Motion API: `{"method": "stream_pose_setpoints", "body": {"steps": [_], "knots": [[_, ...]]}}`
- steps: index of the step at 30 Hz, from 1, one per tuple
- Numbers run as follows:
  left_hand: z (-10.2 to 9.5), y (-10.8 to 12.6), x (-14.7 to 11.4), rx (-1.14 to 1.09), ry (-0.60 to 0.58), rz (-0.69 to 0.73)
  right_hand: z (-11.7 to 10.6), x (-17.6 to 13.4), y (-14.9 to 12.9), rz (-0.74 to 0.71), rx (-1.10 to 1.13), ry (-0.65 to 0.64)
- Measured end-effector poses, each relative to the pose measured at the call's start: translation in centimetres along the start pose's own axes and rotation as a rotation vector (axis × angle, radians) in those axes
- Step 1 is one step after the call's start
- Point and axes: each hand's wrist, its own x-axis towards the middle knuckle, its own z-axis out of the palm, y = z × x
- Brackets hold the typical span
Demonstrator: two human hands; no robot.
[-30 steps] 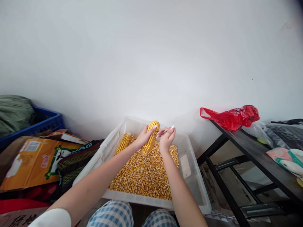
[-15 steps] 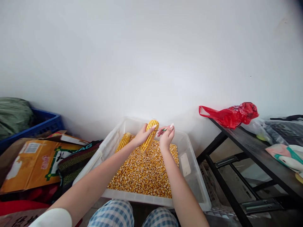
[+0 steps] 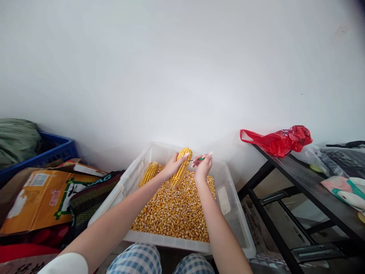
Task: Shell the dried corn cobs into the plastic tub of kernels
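My left hand (image 3: 172, 167) is closed around a yellow corn cob (image 3: 182, 164), held tilted above the loose corn kernels (image 3: 171, 213). In my right hand (image 3: 203, 167), fingers curled, is a slim screwdriver (image 3: 201, 158) with a green handle. Its thin dark shaft points left at the cob's right side; whether the tip touches the kernels is too small to tell. A second corn cob (image 3: 148, 174) lies on the kernels at the left inside the translucent plastic bin (image 3: 232, 205).
To the right stands a black-framed table (image 3: 308, 182) bearing a red plastic bag (image 3: 281, 140) and clear bags. At left are an orange cardboard box (image 3: 40, 198), a dark mesh bag (image 3: 91, 201) and a blue crate (image 3: 57, 148). A white wall (image 3: 182, 76) rises behind the bin.
My right hand has shifted slightly right, away from the cob, and more of the screwdriver's shaft shows. My left hand keeps its hold on the cob.
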Motion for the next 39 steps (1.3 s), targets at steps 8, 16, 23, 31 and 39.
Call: {"method": "stream_pose_setpoints", "body": {"steps": [8,16,23,31,39], "knots": [[-0.3,-0.6,0.5,-0.118,0.043,-0.078,0.1,-0.3,-0.3,-0.031,0.007,0.008],[-0.4,-0.8,0.8,-0.168,0.019,-0.073,0.0,-0.1,0.8,0.216,0.035,-0.052],[-0.4,-0.6,0.7,-0.213,-0.044,-0.127,-0.3,0.3,0.5,0.135,0.088,0.010],[-0.4,-0.5,0.7,-0.154,-0.007,-0.072,0.3,-0.4,0.0,0.060,0.004,-0.050],[-0.6,-0.4,0.6,-0.160,0.007,-0.118,0.6,-0.6,-1.1,-0.063,0.018,0.009]]}}
